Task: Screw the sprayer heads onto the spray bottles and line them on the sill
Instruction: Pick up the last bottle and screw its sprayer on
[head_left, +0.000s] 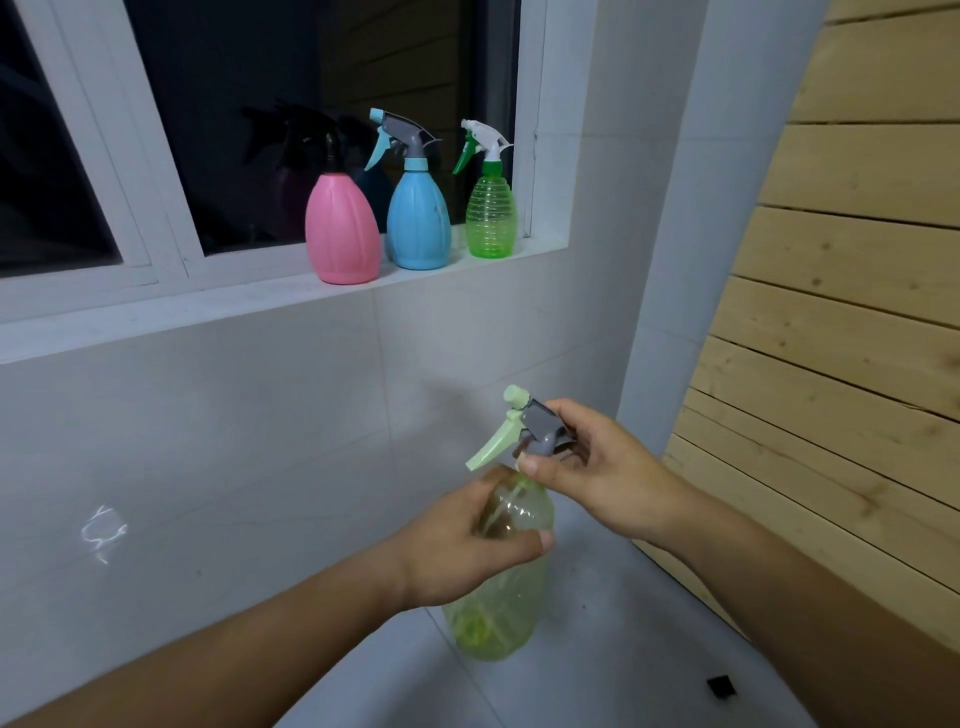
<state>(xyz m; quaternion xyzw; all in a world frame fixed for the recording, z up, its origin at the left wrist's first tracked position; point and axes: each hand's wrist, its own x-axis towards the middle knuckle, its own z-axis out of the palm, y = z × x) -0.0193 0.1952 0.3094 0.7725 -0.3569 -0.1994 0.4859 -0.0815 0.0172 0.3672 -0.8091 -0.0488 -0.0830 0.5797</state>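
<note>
My left hand (462, 545) grips the shoulder of a clear yellow-green spray bottle (498, 608), held in the air below the window. My right hand (587, 467) grips its grey and pale green sprayer head (524, 426), which sits on the bottle's neck with the trigger pointing left. On the white sill (156, 312) stand three bottles with heads on, side by side: a pink bottle (342, 228) with a black head, a blue bottle (418, 221) with a grey and blue head, and a ribbed green bottle (491, 215) with a white and green head.
A dark window pane (311, 104) backs the sill. White tiled wall (260, 441) runs below it. A wooden slatted panel (841, 312) stands at the right. The sill left of the pink bottle is bare. A small black object (722, 687) lies on the floor.
</note>
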